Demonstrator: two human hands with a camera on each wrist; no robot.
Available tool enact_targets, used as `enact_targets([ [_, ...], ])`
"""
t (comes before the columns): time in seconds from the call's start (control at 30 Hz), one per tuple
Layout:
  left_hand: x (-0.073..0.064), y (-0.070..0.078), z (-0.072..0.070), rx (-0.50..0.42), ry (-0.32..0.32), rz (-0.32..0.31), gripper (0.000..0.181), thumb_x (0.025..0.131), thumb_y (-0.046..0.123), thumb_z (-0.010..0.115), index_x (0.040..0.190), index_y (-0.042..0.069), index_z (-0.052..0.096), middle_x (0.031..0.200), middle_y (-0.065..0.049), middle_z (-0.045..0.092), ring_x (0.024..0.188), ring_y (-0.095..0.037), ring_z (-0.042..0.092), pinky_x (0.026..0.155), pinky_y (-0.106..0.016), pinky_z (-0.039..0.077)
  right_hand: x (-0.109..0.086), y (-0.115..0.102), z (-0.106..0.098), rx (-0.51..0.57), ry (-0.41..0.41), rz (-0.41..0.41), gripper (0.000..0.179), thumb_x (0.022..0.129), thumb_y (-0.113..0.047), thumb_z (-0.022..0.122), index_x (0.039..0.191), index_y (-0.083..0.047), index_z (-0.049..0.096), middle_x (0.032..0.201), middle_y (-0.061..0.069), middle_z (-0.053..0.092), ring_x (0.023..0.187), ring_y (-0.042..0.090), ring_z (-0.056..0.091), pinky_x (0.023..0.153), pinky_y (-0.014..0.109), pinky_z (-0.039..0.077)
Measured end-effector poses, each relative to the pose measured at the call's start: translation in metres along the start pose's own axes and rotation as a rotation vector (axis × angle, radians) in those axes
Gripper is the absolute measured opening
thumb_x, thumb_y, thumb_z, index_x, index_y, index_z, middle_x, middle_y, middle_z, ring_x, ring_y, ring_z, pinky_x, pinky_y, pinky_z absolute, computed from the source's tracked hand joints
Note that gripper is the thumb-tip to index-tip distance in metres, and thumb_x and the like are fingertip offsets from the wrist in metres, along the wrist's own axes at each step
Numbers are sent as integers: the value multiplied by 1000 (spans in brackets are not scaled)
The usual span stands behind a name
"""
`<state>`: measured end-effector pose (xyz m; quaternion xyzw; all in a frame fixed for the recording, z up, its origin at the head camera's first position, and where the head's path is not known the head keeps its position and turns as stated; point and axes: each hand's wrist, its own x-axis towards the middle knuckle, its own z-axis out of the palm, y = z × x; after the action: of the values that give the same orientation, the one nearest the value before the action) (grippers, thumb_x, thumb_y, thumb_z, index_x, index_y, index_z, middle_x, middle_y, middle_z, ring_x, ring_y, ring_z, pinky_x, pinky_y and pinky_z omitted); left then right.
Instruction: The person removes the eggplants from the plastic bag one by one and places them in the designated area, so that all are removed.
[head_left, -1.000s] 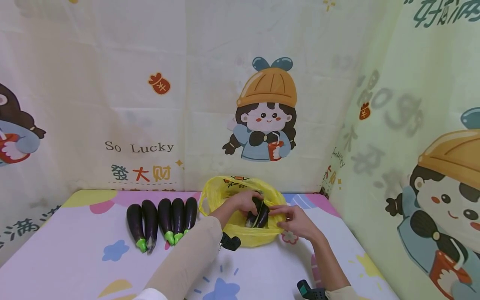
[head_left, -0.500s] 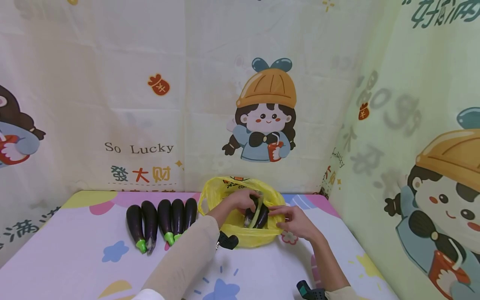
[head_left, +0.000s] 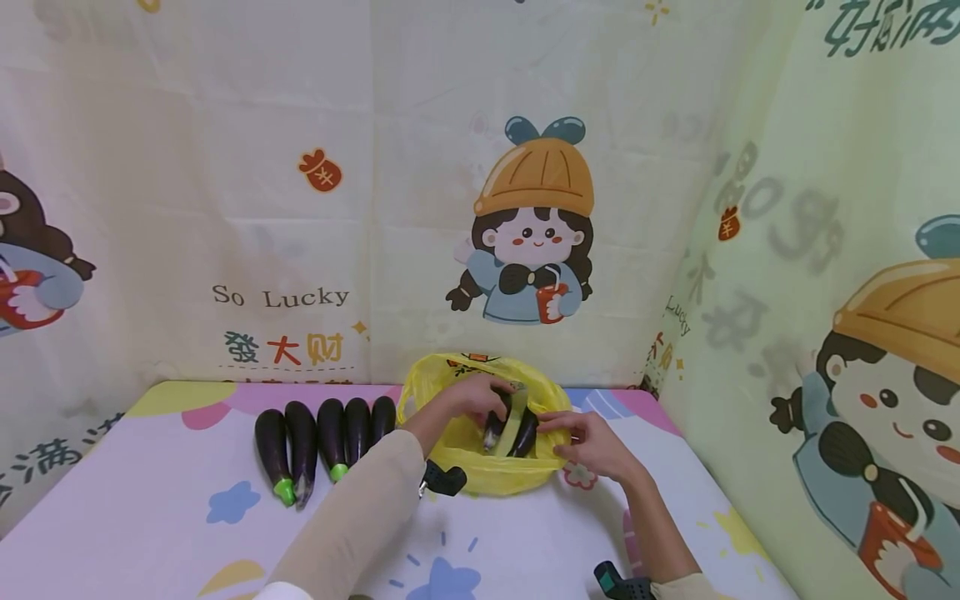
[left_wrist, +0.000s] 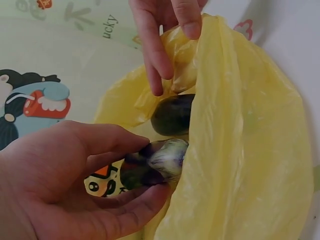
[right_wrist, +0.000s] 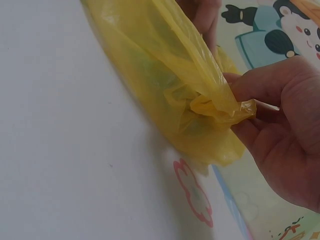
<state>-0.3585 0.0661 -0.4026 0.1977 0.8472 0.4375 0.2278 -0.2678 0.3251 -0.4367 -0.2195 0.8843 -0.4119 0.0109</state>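
Observation:
A yellow plastic bag (head_left: 495,475) stands on the table with its mouth spread open. My left hand (head_left: 476,396) reaches inside and grips a dark purple eggplant (left_wrist: 167,160), thumb and fingers on either side of it. Beside that one, a second eggplant (head_left: 527,435) lies in the bag, apart from the held one, with a strip of yellow between them. At the right side of the bag, my right hand (right_wrist: 290,115) pinches a gathered fold of the rim between thumb and fingers. The front wall hides part of both eggplants in the left wrist view.
Several eggplants (head_left: 302,442) lie in a row on the patterned table (head_left: 150,517), left of the bag, stem ends toward me. My left sleeve (head_left: 360,508) covers the lower ends of some. A printed cloth (head_left: 420,250) hangs behind the table and along its sides.
My left hand has shifted slightly left with its eggplant, and the gap between the two eggplants in the bag has widened. My right hand stays at the rim.

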Motion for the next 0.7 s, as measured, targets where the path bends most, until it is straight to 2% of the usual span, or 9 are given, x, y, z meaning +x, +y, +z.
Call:
enact_targets([
  [0.07, -4, 2, -3, -14, -14, -6, 59, 88, 6, 72, 146, 12, 61, 77, -4, 57, 58, -16, 46, 81, -46, 60, 0, 0, 0, 0, 1, -2, 35, 88, -3, 72, 123, -9, 78, 141, 13, 67, 138, 41, 52, 93, 20, 54],
  [0.13, -8, 3, -7, -27, -24, -7, 59, 87, 6, 73, 145, 11, 62, 76, -5, 56, 57, -16, 46, 80, -45, 61, 1, 1, 0, -1, 1, -1, 35, 88, -2, 72, 123, -9, 78, 141, 12, 67, 138, 41, 53, 93, 20, 54],
  [0.37, -18, 8, -18, -46, -61, -5, 51, 89, 8, 73, 139, 15, 67, 107, -8, 64, 70, -21, 58, 80, -40, 63, 1, -3, -1, 19, -7, 6, 35, 89, -1, 72, 123, -7, 77, 142, 15, 66, 136, 41, 52, 86, 20, 55],
  [0.53, -28, 14, -22, -56, -92, -4, 51, 89, 9, 73, 140, 14, 66, 111, -10, 65, 72, -22, 59, 78, -38, 63, 1, -3, -1, 30, -10, 12, 36, 89, -1, 72, 124, -6, 76, 142, 16, 65, 133, 41, 52, 77, 21, 56],
  [0.7, -39, 18, -21, -48, -94, -5, 50, 90, 9, 74, 139, 14, 67, 115, -10, 64, 73, -22, 61, 79, -38, 63, 0, -3, 1, 11, -11, 5, 35, 90, -2, 72, 124, -7, 77, 141, 15, 66, 136, 42, 52, 85, 20, 55],
])
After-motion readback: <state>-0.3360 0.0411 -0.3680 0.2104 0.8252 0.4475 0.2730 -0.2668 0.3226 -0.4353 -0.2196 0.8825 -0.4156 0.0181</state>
